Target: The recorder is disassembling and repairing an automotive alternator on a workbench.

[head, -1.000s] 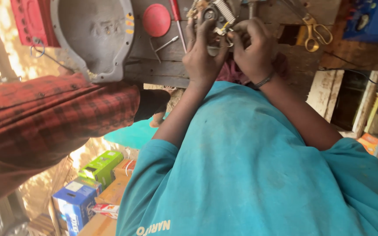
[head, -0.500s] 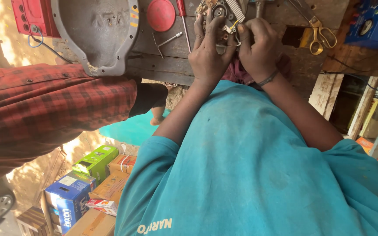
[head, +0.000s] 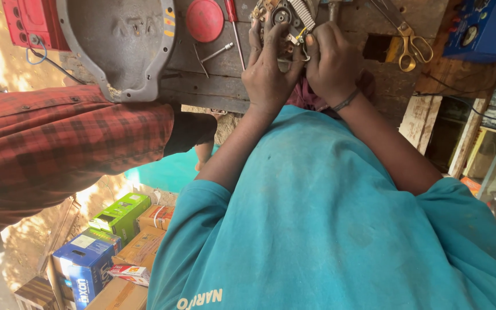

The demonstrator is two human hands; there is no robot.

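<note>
Clearly greasy round metal part (head: 282, 23), spring-fitted.

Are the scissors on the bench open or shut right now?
Shut, or nearly. The scissors lie flat on the wooden bench, blades together in one line and the yellow handle loops side by side, right of the right hand.

Two bare hands showing: left hand (head: 268, 74), right hand (head: 331, 63), both gripping one round metal mechanical part with coiled spring (head: 285, 23). One grey cast-metal dished housing (head: 121, 46) lying on one worn wooden workbench (head: 213, 86). One round red cap (head: 204, 20). One red-handled screwdriver (head: 235, 28). One pair of yellow-handled scissors (head: 406, 34). One red box-shaped casing (head: 33, 23). One blue metal box with dial (head: 483, 28). One green cardboard box (head: 120, 215) and one blue cardboard box (head: 86, 264) sitting below. One red plaid sleeve (head: 58, 149) of another person showing.
</note>
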